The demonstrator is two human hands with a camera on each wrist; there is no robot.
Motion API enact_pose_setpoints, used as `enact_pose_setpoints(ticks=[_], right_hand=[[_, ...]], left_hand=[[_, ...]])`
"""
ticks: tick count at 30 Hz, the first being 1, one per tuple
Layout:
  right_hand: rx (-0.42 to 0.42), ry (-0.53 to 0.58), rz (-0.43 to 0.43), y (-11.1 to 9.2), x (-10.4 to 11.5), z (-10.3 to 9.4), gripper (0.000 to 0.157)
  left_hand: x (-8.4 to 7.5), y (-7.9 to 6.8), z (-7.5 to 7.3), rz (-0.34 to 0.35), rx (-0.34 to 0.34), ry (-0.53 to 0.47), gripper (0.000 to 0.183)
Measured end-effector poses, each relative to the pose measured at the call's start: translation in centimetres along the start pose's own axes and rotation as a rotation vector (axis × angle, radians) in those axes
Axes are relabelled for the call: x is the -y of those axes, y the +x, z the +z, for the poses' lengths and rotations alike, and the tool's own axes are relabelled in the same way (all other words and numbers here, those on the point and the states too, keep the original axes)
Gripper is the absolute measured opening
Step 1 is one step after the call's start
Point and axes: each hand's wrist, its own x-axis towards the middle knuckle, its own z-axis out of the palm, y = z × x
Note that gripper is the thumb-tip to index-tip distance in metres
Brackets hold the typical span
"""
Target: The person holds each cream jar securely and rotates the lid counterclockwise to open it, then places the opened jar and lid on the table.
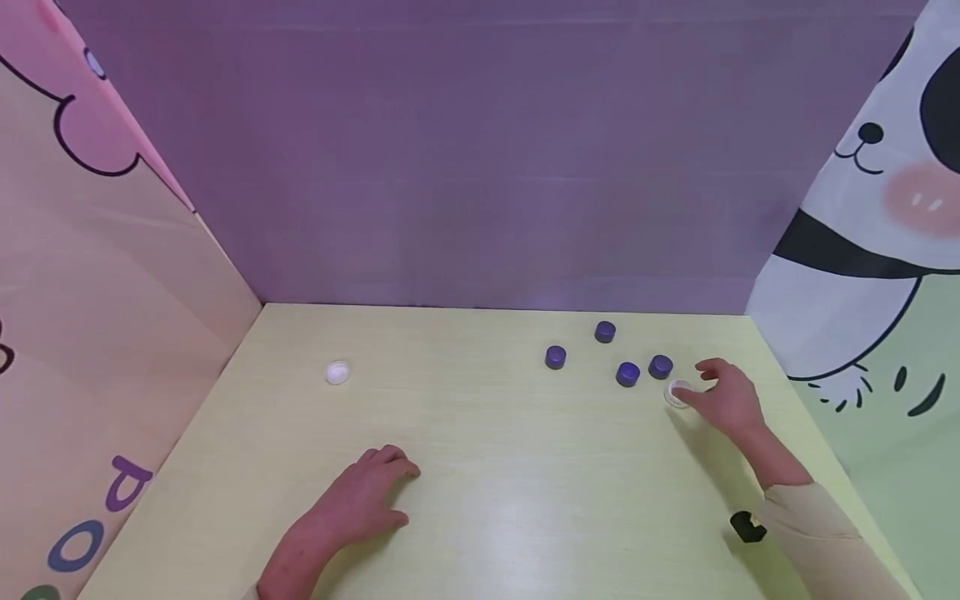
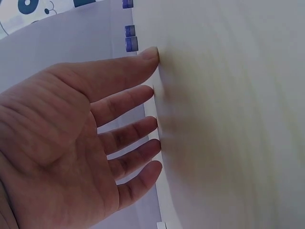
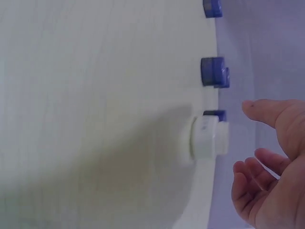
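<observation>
My right hand hovers beside a small white round piece at the right of the table. In the right wrist view, that white piece sits on the tabletop with dark print on its side and a narrower end. Thumb and fingers of the right hand are parted and hold nothing; a gap separates them from it. Several small purple caps stand just beyond. The left hand is low over the table's near left part, and its spread fingers are at the surface with nothing in them.
Another white round piece lies at the table's back left. A black object is by the right sleeve. The pale table is bounded by a purple back wall and printed side panels.
</observation>
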Motion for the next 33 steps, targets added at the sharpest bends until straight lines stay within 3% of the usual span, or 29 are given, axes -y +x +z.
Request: enact_pose_setpoints(ticks=[12, 18, 27, 33], right_hand=[[-0.043, 0.091, -0.065, 0.3, 5.1, 1.8, 0.041], [-0.039, 0.159, -0.066, 1.0, 7.6, 3.3, 0.036], [-0.007, 0.218, -0.06, 2.9, 9.8, 5.7, 0.038], [0.045, 0.219, -0.015, 3.5, 10.4, 7.3, 0.042]], left_hand=[[-0.3, 0.0, -0.5, 0.027, 0.014, 0.045, 0.043], [-1.0, 0.7, -2.0, 0.067, 0.063, -0.041, 0.036], [-2.1, 3.0, -4.0, 0.09, 0.085, -0.129, 0.035], [-3.3, 5.3, -4.4, 0.114, 0.068, -0.189, 0.033]])
